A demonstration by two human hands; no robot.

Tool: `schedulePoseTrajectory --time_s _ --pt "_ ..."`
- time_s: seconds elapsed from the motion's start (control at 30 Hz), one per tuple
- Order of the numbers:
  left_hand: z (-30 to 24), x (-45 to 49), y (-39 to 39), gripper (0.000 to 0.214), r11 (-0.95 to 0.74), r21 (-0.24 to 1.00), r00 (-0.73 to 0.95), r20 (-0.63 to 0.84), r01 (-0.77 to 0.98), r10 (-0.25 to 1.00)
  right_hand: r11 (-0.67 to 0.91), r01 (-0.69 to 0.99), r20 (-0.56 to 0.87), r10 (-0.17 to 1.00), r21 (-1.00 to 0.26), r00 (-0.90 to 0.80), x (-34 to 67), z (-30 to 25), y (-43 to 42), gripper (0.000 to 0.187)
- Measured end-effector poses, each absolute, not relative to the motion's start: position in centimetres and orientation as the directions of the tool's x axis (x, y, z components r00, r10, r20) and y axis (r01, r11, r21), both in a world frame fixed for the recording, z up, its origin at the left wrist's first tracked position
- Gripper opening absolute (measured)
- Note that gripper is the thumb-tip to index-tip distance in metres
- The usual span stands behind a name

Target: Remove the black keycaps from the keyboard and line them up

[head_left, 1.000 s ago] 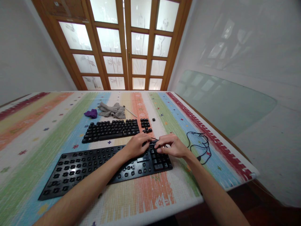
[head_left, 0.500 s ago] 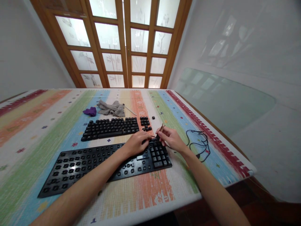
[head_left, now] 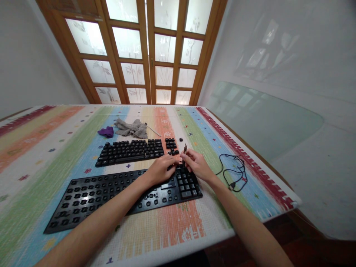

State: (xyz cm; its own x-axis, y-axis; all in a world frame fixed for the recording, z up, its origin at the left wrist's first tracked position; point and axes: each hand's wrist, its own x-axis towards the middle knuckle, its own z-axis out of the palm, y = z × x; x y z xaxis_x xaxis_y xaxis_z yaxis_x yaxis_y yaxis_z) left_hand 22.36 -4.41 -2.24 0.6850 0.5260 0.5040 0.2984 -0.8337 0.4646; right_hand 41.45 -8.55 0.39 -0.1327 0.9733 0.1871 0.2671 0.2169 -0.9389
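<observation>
A black keyboard (head_left: 105, 189) lies tilted across the cloth, its main key area stripped of keycaps, with keycaps (head_left: 187, 185) still on the number pad at the right. My left hand (head_left: 161, 170) rests over its back edge, fingers curled together near a thin dark line; what they grip, if anything, is hidden. Just right of it, my right hand (head_left: 197, 163) pinches a small slim tool (head_left: 185, 149) with a brownish upper end pointing up, above the number pad's back edge. The tool's lower end is hidden by the fingers.
Loose black keycaps (head_left: 130, 151) lie in keyboard order behind the keyboard, with a smaller group (head_left: 170, 144) to their right. Farther back are a grey cloth (head_left: 130, 128), a purple cloth (head_left: 106, 132) and a thin stick (head_left: 153, 129). A coiled black cable (head_left: 236, 172) lies at the right.
My right hand has shifted slightly left, and the tool in it has turned more upright. My left hand stays at the keyboard's back edge. The cable at the right has shifted a little.
</observation>
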Motion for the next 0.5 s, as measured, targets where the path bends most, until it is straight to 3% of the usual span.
schedulePoseTrajectory --time_s 0.17,0.33,0.5 --pt "-2.1 22.4 -4.4 0.021 -0.830 0.472 0.692 0.492 0.297 0.528 0.205 0.273 0.200 0.979 -0.940 -0.046 41.9 0.2 -7.7 0.044" --pt "-2.0 22.4 -4.5 0.023 -0.820 0.491 0.686 0.489 0.294 0.539 0.164 0.174 0.156 0.986 -0.971 -0.058 42.4 0.8 -7.9 0.048" --pt "-1.1 22.1 -4.5 0.033 -0.771 0.587 0.616 0.518 0.249 0.593 0.199 0.063 0.193 0.977 -0.978 -0.088 42.8 1.4 -8.6 0.050"
